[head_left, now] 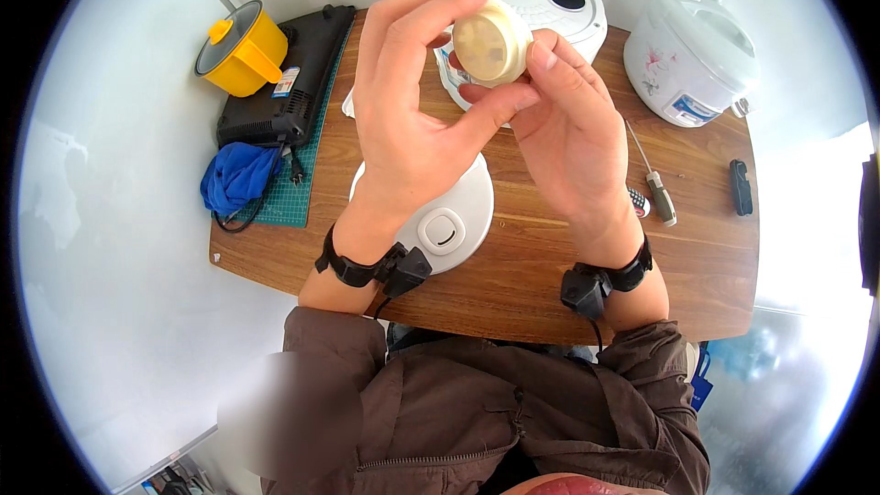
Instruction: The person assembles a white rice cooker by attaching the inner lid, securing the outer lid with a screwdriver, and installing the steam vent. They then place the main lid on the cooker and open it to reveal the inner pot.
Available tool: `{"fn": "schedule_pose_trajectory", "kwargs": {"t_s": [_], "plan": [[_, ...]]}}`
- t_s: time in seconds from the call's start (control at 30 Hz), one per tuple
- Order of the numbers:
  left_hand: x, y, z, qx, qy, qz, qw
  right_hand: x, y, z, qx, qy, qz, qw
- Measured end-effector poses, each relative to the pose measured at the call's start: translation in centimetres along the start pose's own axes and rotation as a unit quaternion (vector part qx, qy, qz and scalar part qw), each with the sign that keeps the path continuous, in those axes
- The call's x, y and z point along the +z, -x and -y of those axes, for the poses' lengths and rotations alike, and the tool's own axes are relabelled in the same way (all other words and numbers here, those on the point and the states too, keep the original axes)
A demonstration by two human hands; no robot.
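A small round cream-coloured plastic part [484, 44], like a cup or cap with a translucent face, is held up above the table between both hands. My left hand [403, 119] is closed on it, fingers along its top and thumb reaching under it. From the other side, my right hand [577, 133] grips its edge with the thumb and fingers. What the inside holds is too blurred to tell. Behind it stands a white round appliance [587, 32] with a dark oval opening on top. Beneath my left wrist lies a white round lid [472, 238], partly hidden.
A white rice cooker [687, 55] stands at the back right. A screwdriver [660, 200] and a small black object [741, 188] lie on the right. At left, a yellow pot [243, 64] sits on a black appliance [247, 119], by a blue cloth [238, 179] and green mat [293, 206].
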State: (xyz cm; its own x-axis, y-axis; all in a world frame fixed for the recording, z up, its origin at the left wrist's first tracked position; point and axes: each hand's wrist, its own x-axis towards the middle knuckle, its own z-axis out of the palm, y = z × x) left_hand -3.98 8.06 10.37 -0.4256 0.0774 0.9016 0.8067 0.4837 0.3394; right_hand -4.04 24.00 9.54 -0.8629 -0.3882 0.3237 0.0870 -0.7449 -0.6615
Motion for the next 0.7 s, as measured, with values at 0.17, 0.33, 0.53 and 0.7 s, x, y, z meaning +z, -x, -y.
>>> {"fn": "schedule_pose_trajectory", "kwargs": {"t_s": [0.17, 0.33, 0.53, 0.7], "plan": [[0.10, 0.04, 0.12, -0.011, 0.035, -0.007, 0.999, -0.33, -0.16, -0.05, 0.012, -0.016, -0.011, 1.000], [0.38, 0.18, 0.03, -0.006, 0.043, -0.014, 0.999, -0.62, -0.14, -0.11, 0.013, -0.024, -0.003, 1.000], [0.38, 0.05, 0.06, 0.016, 0.030, -0.016, 0.999, -0.57, -0.06, -0.16, 0.003, -0.029, -0.009, 1.000], [0.02, 0.15, -0.65, 0.007, 0.039, -0.003, 0.999, -0.26, 0.09, -0.05, -0.010, -0.013, -0.029, 0.999]]}}
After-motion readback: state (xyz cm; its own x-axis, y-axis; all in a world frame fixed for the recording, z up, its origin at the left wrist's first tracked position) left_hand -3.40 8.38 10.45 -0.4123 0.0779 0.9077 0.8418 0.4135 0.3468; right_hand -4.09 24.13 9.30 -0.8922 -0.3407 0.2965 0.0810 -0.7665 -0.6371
